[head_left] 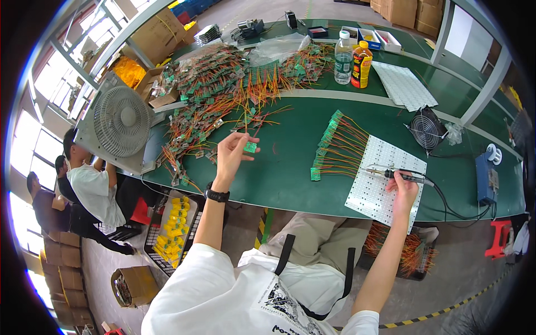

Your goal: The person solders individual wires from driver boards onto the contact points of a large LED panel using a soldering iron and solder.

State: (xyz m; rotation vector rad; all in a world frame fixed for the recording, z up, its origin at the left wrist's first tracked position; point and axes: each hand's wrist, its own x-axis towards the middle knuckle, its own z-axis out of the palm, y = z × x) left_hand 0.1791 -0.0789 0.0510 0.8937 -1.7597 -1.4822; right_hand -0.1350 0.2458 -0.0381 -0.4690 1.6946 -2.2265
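Observation:
My left hand (231,152) is raised over the green table (285,167) and pinches a small green circuit board (250,147) with thin wires rising from it. My right hand (404,190) grips a soldering iron (397,176), its tip pointing left over a white perforated panel (381,176). A row of small green boards with orange and yellow wires (334,148) lies between the two hands, along the panel's left edge. A black watch sits on my left wrist.
A big heap of wired boards (223,92) covers the table's far left. A grey fan (120,121) stands at the left edge, a small black fan (427,131) and a blue soldering station (484,178) at the right. Two bottles (353,58) stand behind. Other people sit at the lower left.

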